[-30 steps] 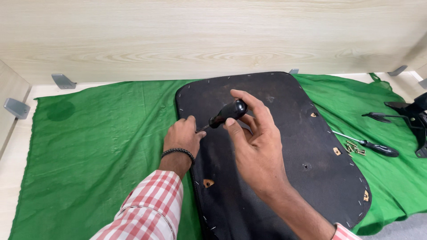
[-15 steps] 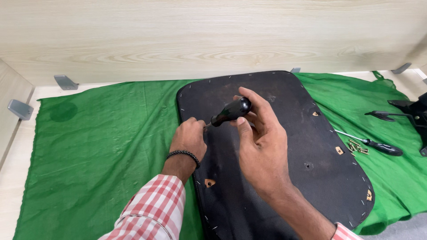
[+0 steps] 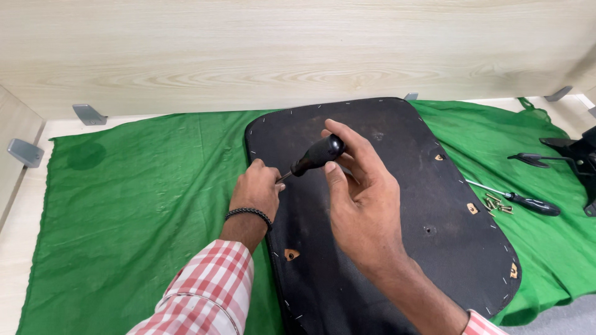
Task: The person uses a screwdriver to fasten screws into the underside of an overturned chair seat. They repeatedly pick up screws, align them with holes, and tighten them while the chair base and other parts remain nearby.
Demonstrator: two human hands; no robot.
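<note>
A pale wooden surface (image 3: pixel 298 49) carries a wide green cloth (image 3: pixel 136 205) that covers most of it. On the cloth lies a large black panel (image 3: pixel 410 180) with rounded corners, its underside up, covered in dark fabric that is stapled all along the edge; a few small holes in it show brown wood beneath. The panel runs from the middle of the view down toward the lower right.

The right hand (image 3: pixel 360 198) hovers over the panel's middle, fingers curled loosely around the black handle of a screwdriver (image 3: pixel 313 157), which slants down to the left. Its thin metal shaft ends at the left hand (image 3: pixel 257 189), which rests at the panel's left edge with its fingers closed around the tip; what sits under the tip cannot be made out. A dark bead bracelet (image 3: pixel 248 214) circles the left wrist, above a red and white checked sleeve (image 3: pixel 208 298).

At the far right, on the cloth, a black metal bracket (image 3: pixel 571 155) stands near a second screwdriver (image 3: pixel 518 200), with a small heap of brass screws (image 3: pixel 495 203) just beside its shaft.
</note>
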